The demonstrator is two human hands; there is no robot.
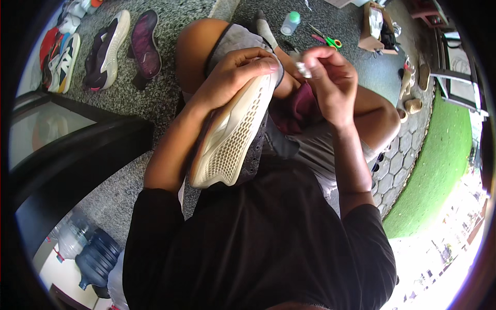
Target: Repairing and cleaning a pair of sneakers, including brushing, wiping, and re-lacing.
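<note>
My left hand [235, 77] is closed around the toe end of a cream shoe sole [232, 137]. The sole is tilted on its side, with its honeycomb-patterned wall showing and its heel end toward my body. Just right of the toe, my right hand [333, 88] is raised, thumb and fingers pinching a small white piece [303, 68]; motion blur hides what kind of thing it is. It is apart from the sole. Maroon cloth-like material [299, 111] lies across my lap below the right hand, partly covered.
Beyond my legs stand a clear bottle with a green cap [291, 23] and green-handled scissors [334, 43]. A cardboard box [373, 39] sits farther right. Several shoes, including a purple shoe [145, 44], line the far left. A dark frame [98, 150] and water jugs [98, 258] are at left.
</note>
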